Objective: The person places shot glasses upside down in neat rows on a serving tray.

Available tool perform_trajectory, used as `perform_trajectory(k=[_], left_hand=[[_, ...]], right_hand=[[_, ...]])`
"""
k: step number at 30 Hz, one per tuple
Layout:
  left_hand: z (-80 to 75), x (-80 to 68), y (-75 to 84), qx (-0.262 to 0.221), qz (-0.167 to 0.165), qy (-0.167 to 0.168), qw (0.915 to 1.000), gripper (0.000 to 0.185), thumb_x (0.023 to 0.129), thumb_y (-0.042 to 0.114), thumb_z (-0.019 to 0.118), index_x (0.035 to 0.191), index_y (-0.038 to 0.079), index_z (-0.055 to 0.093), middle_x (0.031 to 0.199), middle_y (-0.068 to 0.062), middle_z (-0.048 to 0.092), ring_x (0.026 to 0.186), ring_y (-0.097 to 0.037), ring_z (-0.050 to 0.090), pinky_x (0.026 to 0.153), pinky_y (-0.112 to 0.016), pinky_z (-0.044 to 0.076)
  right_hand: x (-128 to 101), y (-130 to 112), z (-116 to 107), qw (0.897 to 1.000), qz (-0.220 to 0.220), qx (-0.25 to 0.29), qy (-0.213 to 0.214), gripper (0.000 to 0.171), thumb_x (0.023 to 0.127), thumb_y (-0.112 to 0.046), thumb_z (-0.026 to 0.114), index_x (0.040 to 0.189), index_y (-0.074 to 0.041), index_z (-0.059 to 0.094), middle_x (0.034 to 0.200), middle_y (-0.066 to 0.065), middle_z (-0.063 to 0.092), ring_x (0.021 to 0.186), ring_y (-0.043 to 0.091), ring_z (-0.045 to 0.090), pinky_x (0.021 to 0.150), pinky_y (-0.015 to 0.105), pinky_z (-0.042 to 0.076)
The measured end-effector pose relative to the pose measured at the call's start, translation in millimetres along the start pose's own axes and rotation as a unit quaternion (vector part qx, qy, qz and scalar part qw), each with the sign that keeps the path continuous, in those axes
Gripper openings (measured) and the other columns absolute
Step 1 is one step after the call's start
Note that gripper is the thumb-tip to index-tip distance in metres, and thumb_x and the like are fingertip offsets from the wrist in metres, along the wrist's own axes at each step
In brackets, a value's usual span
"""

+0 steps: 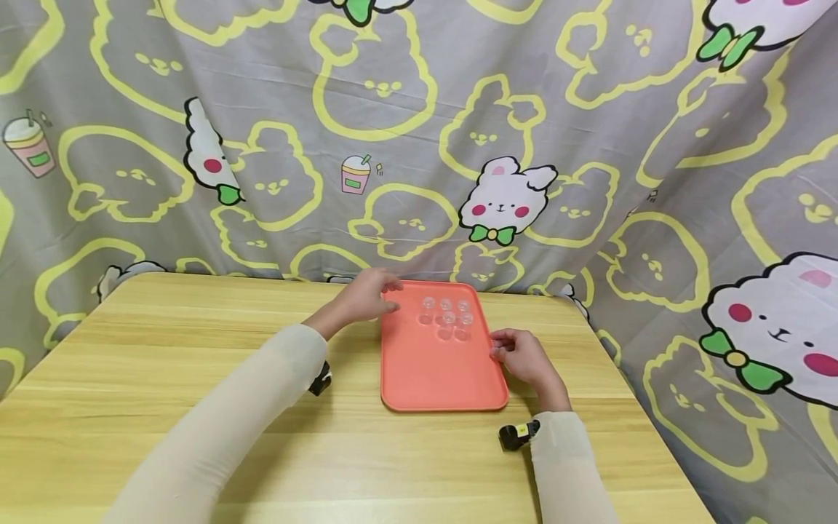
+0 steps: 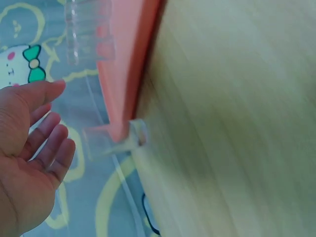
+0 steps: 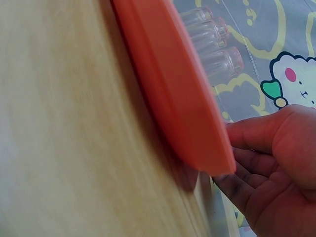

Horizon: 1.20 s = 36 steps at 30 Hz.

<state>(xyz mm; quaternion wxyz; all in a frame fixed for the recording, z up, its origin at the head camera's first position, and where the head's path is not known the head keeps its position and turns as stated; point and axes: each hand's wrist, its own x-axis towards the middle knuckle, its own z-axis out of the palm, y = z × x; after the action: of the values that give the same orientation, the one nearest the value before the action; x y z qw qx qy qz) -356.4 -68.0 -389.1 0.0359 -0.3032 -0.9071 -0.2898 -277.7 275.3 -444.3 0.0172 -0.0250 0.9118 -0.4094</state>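
Observation:
Several small clear bottles (image 1: 448, 318) stand on the far half of a coral-red tray (image 1: 439, 378). My right hand (image 1: 527, 358) grips the tray's right edge; in the right wrist view the thumb lies at the rim and a fingertip shows beneath it. My left hand (image 1: 368, 295) is by the tray's far left corner, its fingers loosely bent around nothing. In the left wrist view a single blurred clear bottle (image 2: 108, 140) stands beside the tray's corner, just off the fingertips (image 2: 68, 148). The head view does not show that bottle; the left hand may cover it.
A wooden table (image 1: 216, 320) lies under the tray. A grey curtain (image 1: 406, 167) with yellow outlines and cartoon animals hangs right behind the table's far edge and along the right. Black wrist cameras (image 1: 517, 435) sit at both sleeves.

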Motion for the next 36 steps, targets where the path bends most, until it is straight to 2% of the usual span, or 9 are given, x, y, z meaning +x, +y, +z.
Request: perform_trajectory(k=[8, 14, 20, 27, 31, 36], left_hand=[[0.3, -4.7, -21.1, -0.006, 0.000, 0.006, 1.0000, 0.041, 0.084, 0.013, 0.082, 0.122, 0.001, 0.072, 0.122, -0.017, 0.069, 0.112, -0.037, 0.061, 0.095, -0.049, 0.050], [1.4, -7.1, -29.5, -0.017, -0.018, -0.011, 0.9996, 0.046, 0.085, 0.014, 0.081, 0.127, -0.001, 0.069, 0.125, -0.018, 0.068, 0.111, -0.035, 0.062, 0.095, -0.050, 0.052], [4.5, -7.2, -34.8, -0.020, -0.028, -0.008, 0.9994, 0.048, 0.082, 0.012, 0.083, 0.126, -0.002, 0.069, 0.120, -0.018, 0.070, 0.109, -0.034, 0.064, 0.094, -0.047, 0.053], [7.7, -11.5, -39.2, -0.028, -0.044, -0.022, 0.9984, 0.048, 0.083, 0.011, 0.082, 0.127, -0.002, 0.068, 0.120, -0.015, 0.069, 0.111, -0.032, 0.063, 0.095, -0.047, 0.053], [8.4, -14.6, -44.7, -0.033, -0.056, -0.024, 0.9976, 0.050, 0.084, 0.012, 0.083, 0.128, -0.001, 0.067, 0.116, -0.014, 0.068, 0.107, -0.031, 0.063, 0.093, -0.047, 0.053], [8.9, -16.4, -51.5, -0.032, -0.055, -0.026, 0.9977, 0.048, 0.080, 0.014, 0.087, 0.122, -0.001, 0.069, 0.106, -0.013, 0.069, 0.098, -0.029, 0.064, 0.089, -0.045, 0.053]], right_hand=[[-0.2, 0.0, -0.7, 1.000, -0.003, -0.003, 0.001, 0.028, 0.097, 0.000, 0.066, 0.124, 0.006, 0.067, 0.104, 0.013, 0.070, 0.090, 0.022, 0.064, 0.076, 0.031, 0.056], [0.0, -0.2, -1.1, 1.000, 0.000, -0.001, 0.000, 0.028, 0.096, 0.001, 0.067, 0.124, 0.006, 0.066, 0.103, 0.013, 0.070, 0.090, 0.022, 0.063, 0.076, 0.031, 0.056], [0.2, -0.5, 0.0, 1.000, 0.000, 0.009, 0.003, 0.027, 0.096, 0.002, 0.067, 0.122, 0.007, 0.067, 0.100, 0.012, 0.070, 0.089, 0.022, 0.064, 0.075, 0.029, 0.055], [-1.3, 0.3, 1.7, 1.000, -0.006, 0.003, 0.001, 0.028, 0.096, 0.002, 0.066, 0.124, 0.009, 0.066, 0.102, 0.015, 0.071, 0.092, 0.024, 0.065, 0.074, 0.029, 0.056], [-1.8, -0.8, 1.8, 1.000, -0.006, 0.005, 0.001, 0.029, 0.096, 0.002, 0.066, 0.124, 0.009, 0.066, 0.103, 0.015, 0.071, 0.093, 0.025, 0.066, 0.076, 0.030, 0.056], [-2.3, -2.1, 0.1, 1.000, -0.008, 0.007, 0.002, 0.029, 0.096, 0.002, 0.066, 0.124, 0.009, 0.065, 0.103, 0.016, 0.071, 0.093, 0.024, 0.066, 0.077, 0.032, 0.057]])
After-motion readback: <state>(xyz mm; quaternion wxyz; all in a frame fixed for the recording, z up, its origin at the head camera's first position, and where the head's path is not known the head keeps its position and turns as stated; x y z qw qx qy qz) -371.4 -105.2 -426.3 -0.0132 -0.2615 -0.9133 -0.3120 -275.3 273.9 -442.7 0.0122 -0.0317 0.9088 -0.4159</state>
